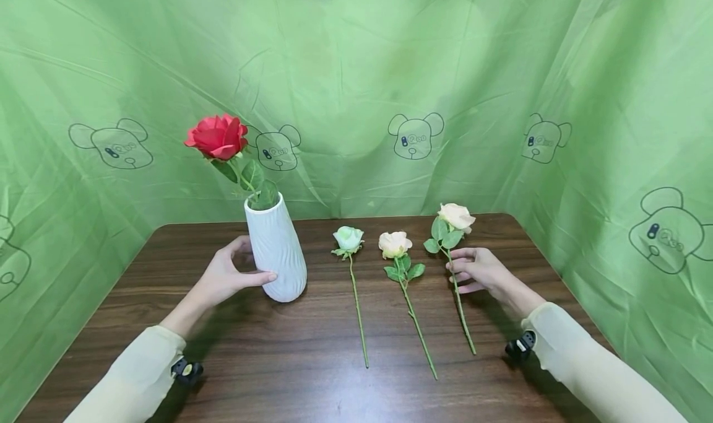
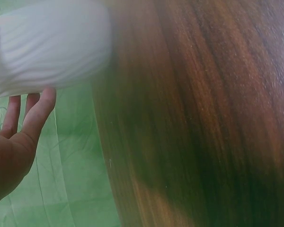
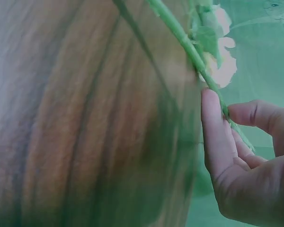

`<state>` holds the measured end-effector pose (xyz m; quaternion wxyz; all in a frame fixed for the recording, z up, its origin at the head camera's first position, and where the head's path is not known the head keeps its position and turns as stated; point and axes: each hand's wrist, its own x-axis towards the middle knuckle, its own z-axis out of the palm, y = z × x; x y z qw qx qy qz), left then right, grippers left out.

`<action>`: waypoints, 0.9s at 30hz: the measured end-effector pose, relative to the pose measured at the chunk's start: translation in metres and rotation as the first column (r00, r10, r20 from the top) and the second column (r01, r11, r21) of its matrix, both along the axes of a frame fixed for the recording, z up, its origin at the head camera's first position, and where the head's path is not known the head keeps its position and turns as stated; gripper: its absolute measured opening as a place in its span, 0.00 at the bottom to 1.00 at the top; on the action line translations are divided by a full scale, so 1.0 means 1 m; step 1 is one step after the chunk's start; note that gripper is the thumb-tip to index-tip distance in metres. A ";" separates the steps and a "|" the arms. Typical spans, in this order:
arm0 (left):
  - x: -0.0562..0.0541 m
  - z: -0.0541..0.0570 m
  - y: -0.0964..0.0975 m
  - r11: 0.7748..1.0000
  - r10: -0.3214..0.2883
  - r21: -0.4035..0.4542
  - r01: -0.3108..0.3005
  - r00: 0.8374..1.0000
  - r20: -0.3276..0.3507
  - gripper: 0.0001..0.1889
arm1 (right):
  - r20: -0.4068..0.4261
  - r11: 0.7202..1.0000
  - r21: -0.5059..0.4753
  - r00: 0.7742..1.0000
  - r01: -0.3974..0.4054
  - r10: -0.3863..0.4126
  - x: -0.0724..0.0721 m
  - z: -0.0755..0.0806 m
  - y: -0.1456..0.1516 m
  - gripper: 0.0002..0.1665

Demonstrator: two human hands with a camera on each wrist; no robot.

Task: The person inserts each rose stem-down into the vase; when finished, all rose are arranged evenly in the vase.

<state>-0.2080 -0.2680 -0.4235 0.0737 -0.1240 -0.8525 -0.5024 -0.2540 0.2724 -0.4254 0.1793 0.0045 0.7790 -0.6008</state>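
A white ribbed vase stands on the table's left part, tilted slightly in the head view, with a red rose in its mouth. My left hand holds the vase low down, thumb on the near side and fingers round the far side; its fingers touch the white wall in the left wrist view. On the right, my right hand pinches the stem of a pale pink rose between thumb and fingers. That green stem runs past the fingertips, apart from its shadow on the wood.
Between the hands, a pale green rose and a second pale pink rose lie on the dark wooden table, stems toward me. Green cloth printed with bear faces hangs behind and at both sides.
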 end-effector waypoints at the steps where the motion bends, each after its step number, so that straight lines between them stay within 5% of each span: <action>1: 0.000 0.000 0.000 1.000 0.000 0.000 0.000 1.000 0.001 0.36 | 0.000 1.000 -0.016 1.000 -0.003 0.003 0.001 0.002 0.000 0.33; 9: -0.001 -0.001 -0.001 1.000 0.003 -0.006 -0.003 1.000 -0.009 0.36 | -0.014 0.977 -0.198 0.997 -0.077 0.076 0.004 0.024 0.004 0.37; 15: 0.000 0.000 -0.001 1.000 0.002 -0.008 -0.002 1.000 -0.014 0.36 | 0.013 0.936 -0.344 0.996 -0.079 0.088 0.005 0.036 0.001 0.27; 27: 0.000 0.000 0.000 1.000 0.004 -0.016 -0.005 1.000 -0.020 0.36 | 0.033 0.924 -0.379 0.997 -0.058 0.076 0.011 0.050 -0.008 0.18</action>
